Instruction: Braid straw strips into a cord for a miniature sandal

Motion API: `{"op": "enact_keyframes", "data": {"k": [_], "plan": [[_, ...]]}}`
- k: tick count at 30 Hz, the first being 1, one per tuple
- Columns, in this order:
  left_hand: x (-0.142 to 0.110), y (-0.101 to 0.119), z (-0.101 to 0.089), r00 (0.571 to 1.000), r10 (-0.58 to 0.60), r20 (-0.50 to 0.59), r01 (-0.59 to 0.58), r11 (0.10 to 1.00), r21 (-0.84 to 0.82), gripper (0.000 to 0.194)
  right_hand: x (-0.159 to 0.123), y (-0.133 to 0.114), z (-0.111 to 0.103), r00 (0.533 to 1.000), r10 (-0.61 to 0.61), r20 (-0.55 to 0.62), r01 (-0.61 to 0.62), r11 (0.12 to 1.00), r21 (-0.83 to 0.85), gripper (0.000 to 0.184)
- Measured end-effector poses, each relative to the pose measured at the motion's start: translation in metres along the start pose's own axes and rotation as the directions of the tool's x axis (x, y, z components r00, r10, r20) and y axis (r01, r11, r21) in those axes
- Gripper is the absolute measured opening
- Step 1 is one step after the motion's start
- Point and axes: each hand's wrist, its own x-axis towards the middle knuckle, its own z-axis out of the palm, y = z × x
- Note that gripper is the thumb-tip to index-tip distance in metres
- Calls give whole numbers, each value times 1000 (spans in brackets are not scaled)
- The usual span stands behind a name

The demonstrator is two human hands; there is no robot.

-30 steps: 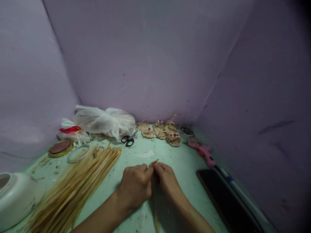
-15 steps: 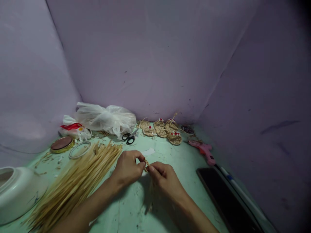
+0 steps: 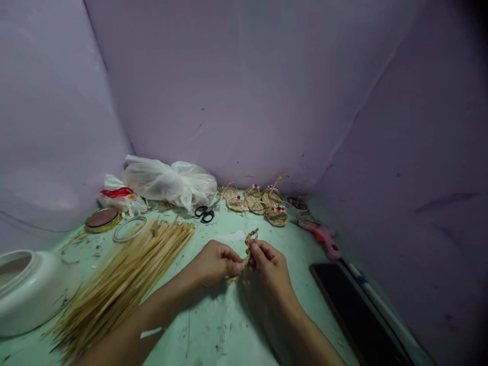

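Between my two hands, over the middle of the green tabletop, is a braided straw cord (image 3: pixel 247 258) with a small loop at its top. My left hand (image 3: pixel 218 263) pinches the cord low down between thumb and fingertips. Higher up, just under the loop, my right hand (image 3: pixel 270 260) grips it, fingers curled. A loose end hangs below the fingers, and part of the cord is hidden by them. To the left lies a bundle of dry straw strips (image 3: pixel 129 279), partly behind my left forearm.
Several small woven straw slippers with red beads (image 3: pixel 254 201) lie along the back wall. Scissors (image 3: pixel 206 213) and plastic bags (image 3: pixel 171 183) are left of them. At right are a pink glue gun (image 3: pixel 322 236) and a black phone-like slab (image 3: pixel 351 310). A white pot (image 3: pixel 34 300) stands left.
The cord's loop now stands up above my right hand. Both hands have shifted slightly to the right, and my left hand has moved lower along the cord.
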Motion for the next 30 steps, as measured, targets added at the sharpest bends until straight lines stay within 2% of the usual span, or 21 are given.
{"op": "enact_keyframes", "data": {"k": [3, 7, 14, 17, 20, 23, 26, 30], "plan": [[1, -5, 0, 991, 127, -41, -122, 986, 113, 17, 0, 1, -1, 999, 41, 27, -42, 999, 29, 19], [0, -4, 1, 976, 194, -99, -172, 966, 195, 19, -4, 3, 2, 997, 56, 56, -60, 995, 74, 19], [0, -4, 11, 967, 179, -180, -152, 976, 153, 20, -6, 6, 4, 988, 117, 105, -128, 986, 109, 25], [-1, -1, 10, 970, 141, -199, -95, 970, 223, 16, -7, 2, 5, 987, 141, 82, -147, 986, 77, 24], [-6, 3, 6, 966, 147, -211, -55, 920, 387, 15, -8, -4, 5, 994, 93, 51, -93, 996, -3, 23], [-11, 5, 3, 970, 149, -194, -25, 848, 529, 15, -10, -5, 5, 997, 6, 71, 2, 995, -102, 23], [-15, 8, 2, 970, 173, -169, -36, 792, 609, 17, -12, -4, 4, 995, -46, 94, 62, 982, -178, 23], [-17, 14, -2, 967, 219, -127, -80, 741, 667, 20, -11, -5, 2, 996, -41, 74, 57, 972, -230, 22]]}}
